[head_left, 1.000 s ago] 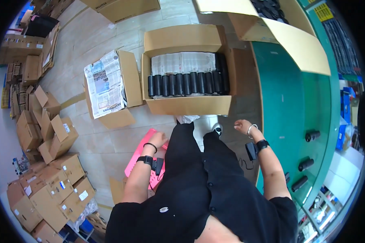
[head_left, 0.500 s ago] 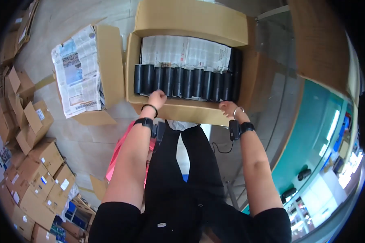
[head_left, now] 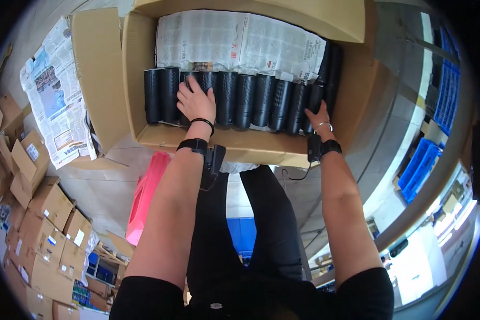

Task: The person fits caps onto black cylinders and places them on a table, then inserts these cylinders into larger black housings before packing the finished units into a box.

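Note:
A row of black cylinders with textured upper parts stands side by side in an open cardboard box. Sheets of newspaper lie along the row's far side. My left hand is open over the left part of the row, fingers spread and touching the cylinders there. At the right end, my right hand has thumb and forefinger apart around the near end of a cylinder. A firm grip does not show. More black cylinders lie along the box's right wall, partly hidden.
Left of the box stands another open carton with newspaper over it. A pink bag is on the floor near my legs. Stacked cartons fill the lower left; blue crates are at the right.
The view has shifted closer to the box. My left hand has moved from the near edge onto the cylinders, fingers spreading. My right hand has reached forward to the cylinder at the right end.

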`<move>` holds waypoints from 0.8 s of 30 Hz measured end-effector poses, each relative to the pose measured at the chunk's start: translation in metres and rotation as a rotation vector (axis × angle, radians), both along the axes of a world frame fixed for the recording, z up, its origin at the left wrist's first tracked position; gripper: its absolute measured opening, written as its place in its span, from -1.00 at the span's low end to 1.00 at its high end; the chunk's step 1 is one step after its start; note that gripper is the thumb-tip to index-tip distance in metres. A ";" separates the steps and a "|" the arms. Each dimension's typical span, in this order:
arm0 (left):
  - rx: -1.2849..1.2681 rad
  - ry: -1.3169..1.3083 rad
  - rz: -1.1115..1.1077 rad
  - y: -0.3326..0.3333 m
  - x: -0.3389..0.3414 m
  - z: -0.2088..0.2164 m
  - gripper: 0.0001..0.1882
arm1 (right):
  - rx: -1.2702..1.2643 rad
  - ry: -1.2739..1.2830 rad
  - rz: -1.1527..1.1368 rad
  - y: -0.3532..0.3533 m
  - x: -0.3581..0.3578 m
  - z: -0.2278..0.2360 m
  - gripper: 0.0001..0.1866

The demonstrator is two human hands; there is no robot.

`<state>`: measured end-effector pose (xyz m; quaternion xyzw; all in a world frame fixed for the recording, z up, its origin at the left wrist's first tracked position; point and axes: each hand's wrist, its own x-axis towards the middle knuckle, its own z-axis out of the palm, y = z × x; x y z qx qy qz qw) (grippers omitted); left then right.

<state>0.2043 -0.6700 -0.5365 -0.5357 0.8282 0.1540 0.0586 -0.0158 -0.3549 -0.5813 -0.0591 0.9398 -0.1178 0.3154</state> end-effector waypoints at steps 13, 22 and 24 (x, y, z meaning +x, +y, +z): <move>-0.004 0.020 -0.026 -0.031 0.027 -0.023 -0.37 | -0.428 0.011 -0.001 -0.091 0.088 0.062 -0.09; 0.143 0.389 -0.039 -0.034 0.036 0.006 -0.42 | -0.139 0.352 0.071 -0.060 0.068 0.028 -0.32; 0.550 0.686 0.067 -0.032 0.036 0.010 -0.42 | -0.170 0.066 -0.069 -0.053 0.057 0.013 -0.20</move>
